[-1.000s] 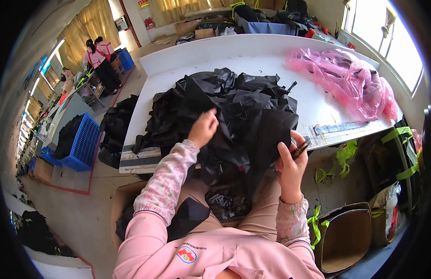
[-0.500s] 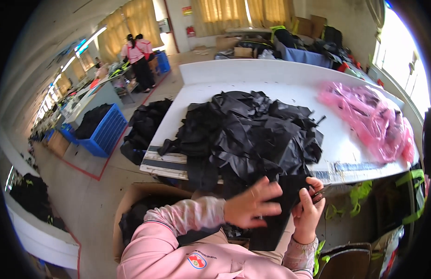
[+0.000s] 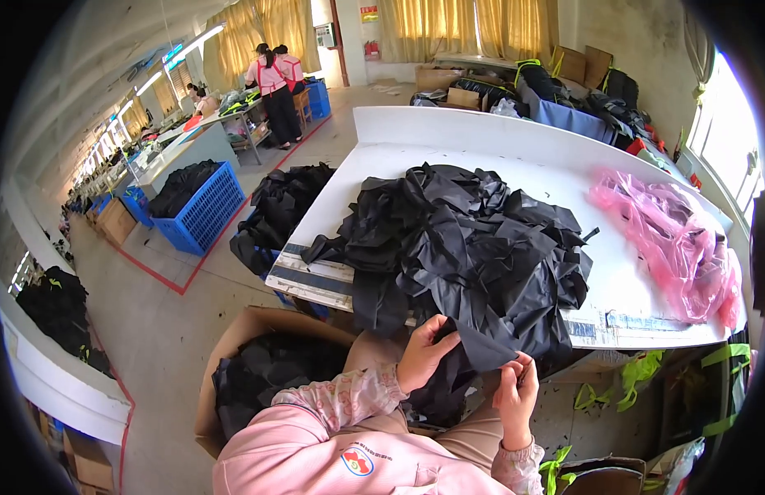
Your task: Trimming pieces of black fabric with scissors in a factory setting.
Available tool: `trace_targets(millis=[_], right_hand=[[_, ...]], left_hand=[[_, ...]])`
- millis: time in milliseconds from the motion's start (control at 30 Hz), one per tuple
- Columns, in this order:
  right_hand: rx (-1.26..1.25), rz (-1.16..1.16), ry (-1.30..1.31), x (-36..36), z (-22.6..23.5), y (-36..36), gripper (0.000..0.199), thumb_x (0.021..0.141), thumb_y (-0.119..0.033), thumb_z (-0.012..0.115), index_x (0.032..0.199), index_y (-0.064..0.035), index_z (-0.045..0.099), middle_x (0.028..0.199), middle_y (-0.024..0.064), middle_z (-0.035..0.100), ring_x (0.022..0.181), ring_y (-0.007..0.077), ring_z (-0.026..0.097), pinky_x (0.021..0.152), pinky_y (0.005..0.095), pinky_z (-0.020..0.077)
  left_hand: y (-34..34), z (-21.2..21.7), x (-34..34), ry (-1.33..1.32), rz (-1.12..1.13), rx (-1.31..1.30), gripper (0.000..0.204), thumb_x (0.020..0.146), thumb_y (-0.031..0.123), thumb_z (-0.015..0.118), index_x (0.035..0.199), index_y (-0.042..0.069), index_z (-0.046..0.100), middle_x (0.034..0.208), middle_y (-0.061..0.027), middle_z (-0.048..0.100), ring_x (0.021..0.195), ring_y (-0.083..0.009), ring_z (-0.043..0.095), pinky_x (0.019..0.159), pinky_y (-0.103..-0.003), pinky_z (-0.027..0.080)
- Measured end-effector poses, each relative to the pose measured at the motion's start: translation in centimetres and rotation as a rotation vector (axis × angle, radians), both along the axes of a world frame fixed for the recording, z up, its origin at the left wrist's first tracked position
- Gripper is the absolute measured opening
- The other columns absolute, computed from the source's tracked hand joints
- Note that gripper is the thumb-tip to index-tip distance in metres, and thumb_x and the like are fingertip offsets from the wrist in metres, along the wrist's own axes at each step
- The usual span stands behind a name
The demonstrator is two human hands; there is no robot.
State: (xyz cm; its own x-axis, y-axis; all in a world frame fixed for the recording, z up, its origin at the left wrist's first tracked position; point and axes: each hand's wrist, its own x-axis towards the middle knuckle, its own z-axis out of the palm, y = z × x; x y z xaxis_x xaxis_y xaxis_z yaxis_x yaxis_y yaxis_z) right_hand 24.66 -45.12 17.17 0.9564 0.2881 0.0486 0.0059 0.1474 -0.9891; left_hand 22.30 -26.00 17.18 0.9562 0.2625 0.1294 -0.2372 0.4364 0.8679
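A piece of thin black fabric (image 3: 481, 345) stretches between my two hands, just off the front edge of the white table. My left hand (image 3: 425, 356) is closed on its left side, thumb on top. The fingertips of my right hand (image 3: 516, 394) pinch its right corner; whether anything else sits in that palm is hidden. Right behind the hands, a big heap of crumpled black fabric pieces (image 3: 473, 239) covers the middle of the white table (image 3: 382, 148) and hangs over its front edge.
Left of my lap stands a cardboard box (image 3: 207, 404) holding black pieces. A pink plastic bag (image 3: 671, 247) lies at the table's right end. Blue crates (image 3: 209, 219) of black fabric stand left. Green strips (image 3: 642, 375) hang under the table. Two people (image 3: 275, 91) stand farther back.
My left hand has gone from open and blurred to gripping the black piece. The right hand has moved lower and slightly left. The whole view has shifted a little.
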Motion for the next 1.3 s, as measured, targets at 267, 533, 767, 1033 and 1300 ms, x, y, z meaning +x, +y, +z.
trace_targets(millis=[267, 533, 767, 1033, 1300], right_hand=[[-0.165, 0.01, -0.292, -2.4, -0.9, 2.8, 0.055, 0.073, -0.003, 0.079, 0.119, -0.0001, 0.05, 0.096, 0.003, 0.064, 0.068, 0.0046, 0.052, 0.06, 0.0182, 0.0428], [0.095, -0.007, -0.043, -0.7, 0.5, 0.5, 0.022, 0.088, -0.001, 0.064, 0.108, -0.0041, 0.055, 0.083, -0.0041, 0.057, 0.066, 0.0022, 0.047, 0.056, 0.0172, 0.0368], [0.135, -0.065, -0.057, 0.0, 1.5, -0.9, 0.026, 0.089, -0.01, 0.063, 0.114, -0.0049, 0.056, 0.08, -0.0013, 0.06, 0.044, 0.0011, 0.041, 0.039, 0.0163, 0.0313], [0.138, -0.171, 0.144, 2.9, 1.2, -0.4, 0.025, 0.089, -0.013, 0.067, 0.11, -0.0043, 0.057, 0.07, -0.0073, 0.053, 0.049, 0.0001, 0.044, 0.04, 0.0165, 0.0317], [0.243, -0.143, 0.178, 2.8, 1.6, 0.0, 0.024, 0.089, -0.013, 0.067, 0.11, -0.0049, 0.057, 0.069, -0.0072, 0.056, 0.048, 0.0002, 0.046, 0.038, 0.0161, 0.0316]], left_hand=[[-1.8, -1.9, -0.8, -0.015, 0.076, 0.214, 0.015, 0.092, 0.008, 0.062, 0.103, 0.005, 0.052, 0.095, 0.0031, 0.054, 0.088, -0.0031, 0.049, 0.079, -0.02, 0.042], [-0.2, -4.3, -1.8, -0.089, -0.199, 0.359, 0.04, 0.083, 0.002, 0.069, 0.117, 0.007, 0.049, 0.106, -0.0014, 0.056, 0.096, -0.0094, 0.054, 0.088, -0.025, 0.044], [0.4, -5.1, -1.4, 0.067, -0.158, 0.308, 0.014, 0.092, 0.01, 0.062, 0.104, 0.003, 0.06, 0.089, 0.0033, 0.06, 0.086, -0.0038, 0.054, 0.078, -0.022, 0.046], [0.5, -3.7, -1.4, 0.35, -0.461, -0.299, 0.02, 0.099, 0.026, 0.053, 0.102, 0.007, 0.06, 0.088, 0.0038, 0.061, 0.08, -0.0062, 0.057, 0.078, -0.023, 0.045], [-0.7, -5.6, -1.1, 0.145, -0.344, 0.358, 0.017, 0.093, 0.012, 0.062, 0.108, 0.005, 0.058, 0.089, 0.0037, 0.061, 0.079, -0.0047, 0.056, 0.074, -0.02, 0.045]])
